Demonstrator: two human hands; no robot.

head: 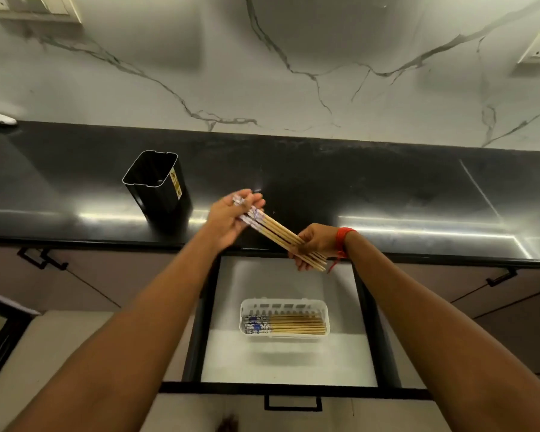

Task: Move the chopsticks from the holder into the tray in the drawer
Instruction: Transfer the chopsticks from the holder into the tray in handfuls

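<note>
The person holds a bundle of pale wooden chopsticks with blue-and-white patterned tops between both hands above the front edge of the glossy black tabletop. The left hand closes its grip on the patterned ends, while the right hand wraps the tapered tips, probably to square the sticks so they lie parallel. The black rectangular holder stands upright on the tabletop and looks empty. Below, in the open drawer, the white plastic tray already contains a neat row of matching chopsticks, patterned ends leftward.
</note>
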